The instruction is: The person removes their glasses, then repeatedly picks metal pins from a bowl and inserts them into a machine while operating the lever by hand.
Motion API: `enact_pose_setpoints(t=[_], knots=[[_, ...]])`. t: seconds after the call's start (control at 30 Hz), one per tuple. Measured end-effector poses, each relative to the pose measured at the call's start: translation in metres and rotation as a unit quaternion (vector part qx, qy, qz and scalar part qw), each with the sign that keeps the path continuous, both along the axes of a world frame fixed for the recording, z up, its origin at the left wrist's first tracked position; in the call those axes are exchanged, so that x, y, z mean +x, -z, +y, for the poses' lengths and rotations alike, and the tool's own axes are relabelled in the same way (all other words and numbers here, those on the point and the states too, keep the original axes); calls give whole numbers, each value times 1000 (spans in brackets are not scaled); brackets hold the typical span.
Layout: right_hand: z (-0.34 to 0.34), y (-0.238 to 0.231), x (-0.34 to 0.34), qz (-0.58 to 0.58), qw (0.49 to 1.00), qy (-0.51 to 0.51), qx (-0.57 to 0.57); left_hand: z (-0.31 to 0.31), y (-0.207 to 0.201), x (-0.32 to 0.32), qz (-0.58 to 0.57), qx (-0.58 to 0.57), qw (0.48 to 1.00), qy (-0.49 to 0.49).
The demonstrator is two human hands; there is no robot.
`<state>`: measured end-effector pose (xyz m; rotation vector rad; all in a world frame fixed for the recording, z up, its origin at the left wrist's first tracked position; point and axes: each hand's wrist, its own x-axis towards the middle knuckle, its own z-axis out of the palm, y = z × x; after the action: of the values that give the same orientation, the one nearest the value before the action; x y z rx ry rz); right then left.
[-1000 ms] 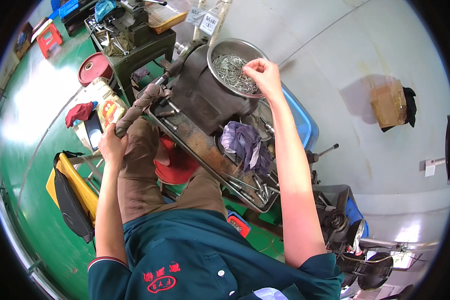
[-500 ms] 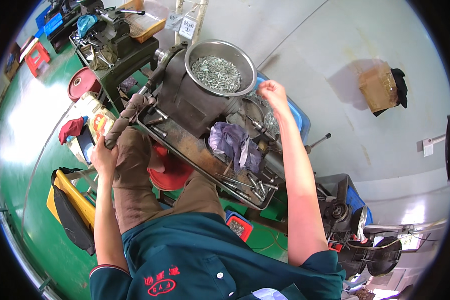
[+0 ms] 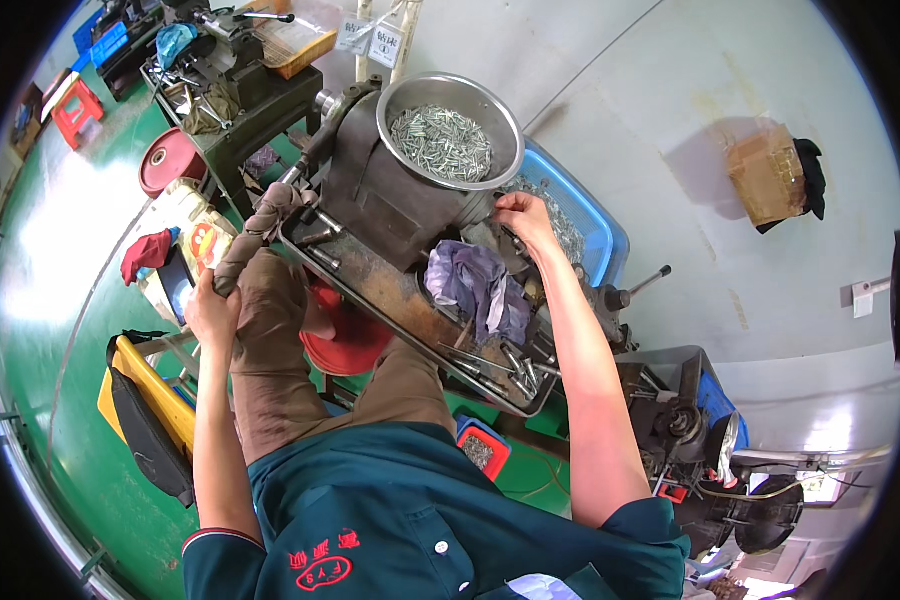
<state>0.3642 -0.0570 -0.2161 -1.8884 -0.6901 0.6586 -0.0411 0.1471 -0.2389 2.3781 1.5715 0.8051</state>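
My left hand (image 3: pixel 213 312) is closed round the lower end of a long machine lever (image 3: pixel 257 232) wrapped in brown cloth. My right hand (image 3: pixel 526 220) has its thumb and fingers pinched together at the right end of the dark bench machine (image 3: pixel 375 205), just below a steel bowl. Whatever sits between those fingertips is too small to make out. The steel bowl (image 3: pixel 516 132) rests on top of the machine and holds many short metal pins (image 3: pixel 440 142). Below my right hand, a crumpled purple-grey rag (image 3: pixel 478 290) lies on the machine.
Behind my right wrist stands a blue tub (image 3: pixel 610 235) with more metal pieces. Loose tools (image 3: pixel 515 370) lie at the metal tray's near corner. A red stool (image 3: pixel 345 340) is under the machine, and a yellow chair (image 3: pixel 150 400) stands at left.
My right hand has moved left and down, from over the blue tub to the machine's end below the bowl. My left hand keeps its hold on the lever. The view has shifted slightly.
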Motion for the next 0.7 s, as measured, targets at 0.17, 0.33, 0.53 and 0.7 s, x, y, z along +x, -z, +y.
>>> enact_pose_setpoints(t=[0.17,0.33,0.53,0.7], knots=[[0,0,-3,-28,999,-1,-16,-1,-2,0,-3,-7,1000,-2],[-2,-5,-5,-3,1000,-19,-9,-2,-4,1,-4,-13,1000,-1],[-4,-6,-5,16,999,-46,-6,-3,-6,1,-6,-15,1000,-3],[-3,-9,-8,22,998,-57,3,-4,-7,1,-8,-13,1000,-2]])
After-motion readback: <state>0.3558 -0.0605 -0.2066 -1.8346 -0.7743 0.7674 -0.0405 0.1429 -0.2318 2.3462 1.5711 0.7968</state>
